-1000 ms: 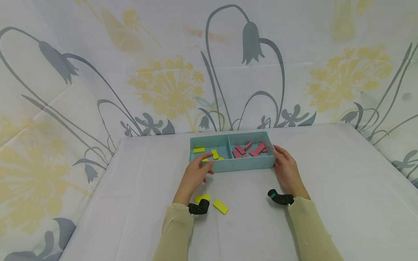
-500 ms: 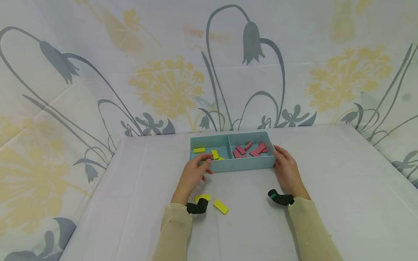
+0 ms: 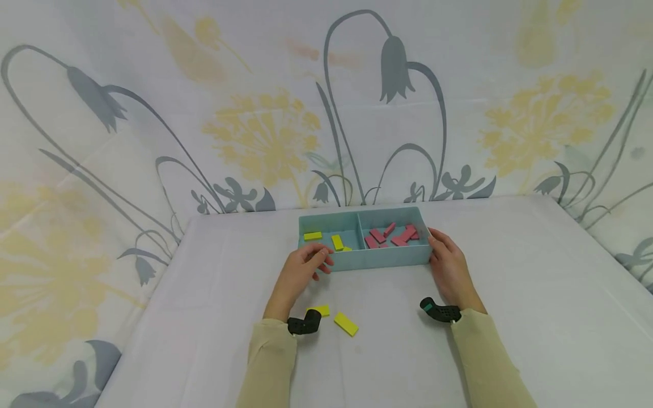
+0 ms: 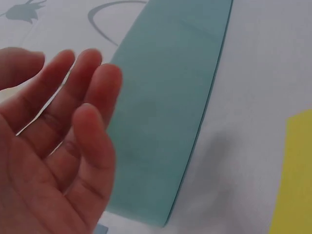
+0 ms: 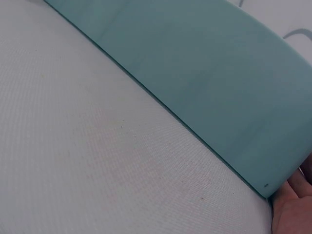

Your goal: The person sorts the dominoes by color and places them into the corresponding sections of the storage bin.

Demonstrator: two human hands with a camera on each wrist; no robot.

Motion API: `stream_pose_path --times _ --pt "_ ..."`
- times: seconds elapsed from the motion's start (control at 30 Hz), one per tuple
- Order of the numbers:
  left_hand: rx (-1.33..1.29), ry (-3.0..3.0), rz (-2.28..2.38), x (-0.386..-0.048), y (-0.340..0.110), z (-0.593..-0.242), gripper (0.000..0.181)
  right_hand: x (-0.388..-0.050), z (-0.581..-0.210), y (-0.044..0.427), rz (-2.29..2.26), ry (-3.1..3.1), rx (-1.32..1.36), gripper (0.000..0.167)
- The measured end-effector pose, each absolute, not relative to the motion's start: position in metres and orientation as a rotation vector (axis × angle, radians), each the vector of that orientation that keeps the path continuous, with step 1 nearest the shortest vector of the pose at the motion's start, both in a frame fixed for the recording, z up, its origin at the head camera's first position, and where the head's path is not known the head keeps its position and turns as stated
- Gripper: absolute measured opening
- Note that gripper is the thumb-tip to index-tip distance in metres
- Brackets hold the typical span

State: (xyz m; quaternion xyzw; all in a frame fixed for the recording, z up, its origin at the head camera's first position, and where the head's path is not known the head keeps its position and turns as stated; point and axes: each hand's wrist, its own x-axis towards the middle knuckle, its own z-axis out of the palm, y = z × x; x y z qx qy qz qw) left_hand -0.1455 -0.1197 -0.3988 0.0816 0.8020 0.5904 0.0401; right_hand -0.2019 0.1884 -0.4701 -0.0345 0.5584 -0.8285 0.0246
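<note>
A pale teal two-compartment box point(image 3: 377, 259) lies near the far edge of the table. Yellow blocks point(image 3: 313, 236) are in its left compartment and several pink blocks point(image 3: 377, 235) in its right one. My left hand point(image 3: 301, 269) hovers at the front left corner, fingers loosely bent. Nothing is held in the left wrist view, where the palm and fingers point(image 4: 97, 136) stand before the box wall point(image 4: 161, 107). With its fingers along the right end of the box, my right hand point(image 3: 451, 269) touches that wall; in the right wrist view only part of it point(image 5: 295, 209) shows.
Two flat yellow blocks lie on the white tablecloth point(image 3: 382, 362) in front of the box: one yellow block point(image 3: 346, 324) in full sight, another yellow block point(image 3: 322, 310) partly behind the left wrist camera point(image 3: 305, 323). A flower-patterned curtain point(image 3: 265, 136) hangs behind the table.
My left hand has drawn slightly left and down, its fingers now a little more bent, and covers a yellow block in the front left corner. The right hand stays at the box's end.
</note>
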Motion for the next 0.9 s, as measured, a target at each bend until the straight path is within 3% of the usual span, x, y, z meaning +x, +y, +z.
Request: stream_pose_path --times 0.23,0.9 --pt "0.209 2.461 1.611 -0.159 -0.134 -0.427 0.028 -0.201 -0.471 0.190 -2.570 1.706 -0.117 0.057" --pt "0.154 2.537 1.107 -0.154 -0.136 -0.437 0.024 -0.202 -0.471 0.190 -2.580 1.701 -0.122 0.056"
